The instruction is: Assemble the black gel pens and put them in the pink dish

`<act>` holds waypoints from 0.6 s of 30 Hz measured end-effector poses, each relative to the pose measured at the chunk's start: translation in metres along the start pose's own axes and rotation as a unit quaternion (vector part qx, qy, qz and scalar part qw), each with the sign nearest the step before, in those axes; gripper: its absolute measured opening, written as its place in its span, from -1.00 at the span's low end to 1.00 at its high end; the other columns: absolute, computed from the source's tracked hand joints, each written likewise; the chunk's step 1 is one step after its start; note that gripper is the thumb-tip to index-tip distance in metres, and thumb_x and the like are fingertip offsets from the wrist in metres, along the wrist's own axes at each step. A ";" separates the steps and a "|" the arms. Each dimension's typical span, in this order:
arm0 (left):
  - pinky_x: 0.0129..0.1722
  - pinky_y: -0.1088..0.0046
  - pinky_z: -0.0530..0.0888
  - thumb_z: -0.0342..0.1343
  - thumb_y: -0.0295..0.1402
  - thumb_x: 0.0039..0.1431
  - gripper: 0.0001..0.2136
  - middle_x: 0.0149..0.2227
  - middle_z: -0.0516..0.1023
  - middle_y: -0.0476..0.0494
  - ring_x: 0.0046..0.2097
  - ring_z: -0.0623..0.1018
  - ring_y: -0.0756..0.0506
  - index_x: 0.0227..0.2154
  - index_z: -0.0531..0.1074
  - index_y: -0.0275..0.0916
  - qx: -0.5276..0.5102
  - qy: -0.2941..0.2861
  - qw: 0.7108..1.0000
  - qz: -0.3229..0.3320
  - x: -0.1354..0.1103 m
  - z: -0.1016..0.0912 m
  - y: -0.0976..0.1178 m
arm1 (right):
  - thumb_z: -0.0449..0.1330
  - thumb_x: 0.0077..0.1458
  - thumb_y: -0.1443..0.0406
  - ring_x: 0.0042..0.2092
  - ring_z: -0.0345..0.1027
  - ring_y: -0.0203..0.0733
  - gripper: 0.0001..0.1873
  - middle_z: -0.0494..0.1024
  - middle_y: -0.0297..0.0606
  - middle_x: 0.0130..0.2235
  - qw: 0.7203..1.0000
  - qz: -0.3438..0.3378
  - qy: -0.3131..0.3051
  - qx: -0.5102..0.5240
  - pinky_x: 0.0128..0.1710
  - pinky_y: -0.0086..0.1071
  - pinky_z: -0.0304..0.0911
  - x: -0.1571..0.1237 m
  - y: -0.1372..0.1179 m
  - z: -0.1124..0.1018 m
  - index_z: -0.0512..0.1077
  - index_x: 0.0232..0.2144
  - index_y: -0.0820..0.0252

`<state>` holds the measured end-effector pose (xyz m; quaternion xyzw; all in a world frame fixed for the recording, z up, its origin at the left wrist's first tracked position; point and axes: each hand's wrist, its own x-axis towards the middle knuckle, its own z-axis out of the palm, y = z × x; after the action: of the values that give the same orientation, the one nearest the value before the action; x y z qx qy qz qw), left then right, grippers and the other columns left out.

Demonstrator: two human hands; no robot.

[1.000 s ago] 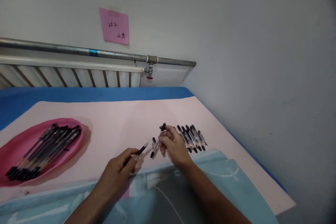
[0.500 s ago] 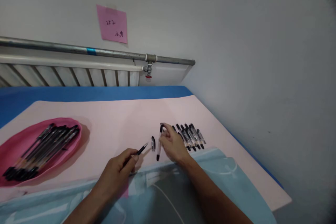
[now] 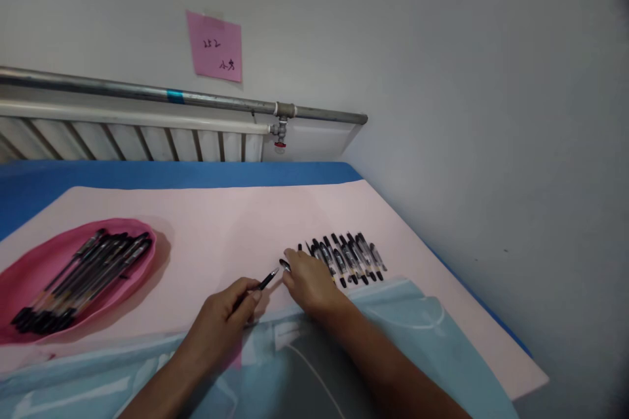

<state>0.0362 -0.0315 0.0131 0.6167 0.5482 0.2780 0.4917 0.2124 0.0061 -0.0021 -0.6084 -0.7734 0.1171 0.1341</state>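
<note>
My left hand [image 3: 230,309] is closed on a black pen [image 3: 268,279] without its cap, the bare tip pointing up and to the right. Just beyond that tip, a black pen cap [image 3: 284,264] is pinched in the fingers of my right hand [image 3: 312,280]. Cap and tip are very close; whether they touch I cannot tell. A row of black and clear pens and loose caps [image 3: 351,256] lies to the right of my right hand, which partly hides the nearest ones.
At the left, a pink tray [image 3: 149,260] holds a pile of pens [image 3: 88,281]. A light blue cloth [image 3: 417,321] covers the near edge of the pink table top [image 3: 206,222]. Behind the table are a radiator [image 3: 152,142] and a pipe [image 3: 329,114]; a wall rises on the right.
My right hand has let go of the pen it held, beside the row, and has taken hold of the cap from the table. My left hand keeps its pen nearly still.
</note>
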 end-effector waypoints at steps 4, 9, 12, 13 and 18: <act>-0.46 0.51 0.21 -0.11 -0.18 0.10 -0.70 -0.56 0.38 0.01 -0.47 0.34 -0.04 -0.28 0.45 -0.20 -0.006 -0.012 1.000 0.009 -0.001 0.000 -0.001 | 0.02 0.00 0.33 -0.51 0.30 -0.29 -0.66 0.45 -0.32 -0.46 0.942 0.082 0.054 0.322 -0.53 -0.44 0.18 0.002 0.000 -0.006 0.27 -0.12 0.18; -0.48 0.53 0.21 -0.10 -0.18 0.10 -0.71 -0.58 0.35 0.03 -0.48 0.32 -0.03 -0.32 0.45 -0.21 -0.014 -0.011 1.000 0.009 -0.001 -0.001 0.000 | 0.09 -0.04 0.23 -0.72 0.13 -0.41 -0.68 0.41 -0.41 -0.57 0.781 0.145 0.058 0.605 -0.78 -0.54 -0.01 0.002 -0.004 -0.008 0.23 -0.19 0.21; -0.47 0.53 0.22 -0.10 -0.18 0.09 -0.71 -0.57 0.37 0.01 -0.48 0.34 -0.04 -0.32 0.45 -0.21 -0.014 -0.010 1.000 0.012 -0.001 -0.002 0.001 | 0.14 -0.09 0.26 -0.72 0.15 -0.42 -0.68 0.43 -0.41 -0.57 0.763 0.133 0.066 0.629 -0.78 -0.56 -0.01 0.001 -0.006 -0.004 0.24 -0.22 0.21; -0.46 0.52 0.23 -0.10 -0.18 0.09 -0.71 -0.55 0.39 0.01 -0.46 0.35 -0.04 -0.31 0.45 -0.21 -0.012 -0.015 1.000 0.012 -0.002 -0.002 0.001 | 0.14 -0.09 0.27 -0.72 0.15 -0.43 -0.68 0.44 -0.41 -0.58 0.764 0.128 0.060 0.629 -0.78 -0.57 -0.01 0.001 -0.007 -0.003 0.25 -0.23 0.21; -0.44 0.51 0.25 -0.10 -0.19 0.09 -0.72 -0.50 0.43 -0.02 -0.43 0.37 -0.06 -0.30 0.44 -0.21 -0.016 -0.021 1.000 0.016 -0.001 -0.003 -0.003 | 0.13 -0.06 0.27 -0.72 0.12 -0.45 -0.74 0.42 -0.42 -0.58 0.793 0.096 0.010 0.601 -0.76 -0.55 0.01 -0.004 -0.010 -0.002 0.30 -0.26 0.21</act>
<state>0.0325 -0.0317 0.0113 0.6230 0.5231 0.2815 0.5089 0.2046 0.0003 0.0030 -0.4776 -0.4835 0.5647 0.4683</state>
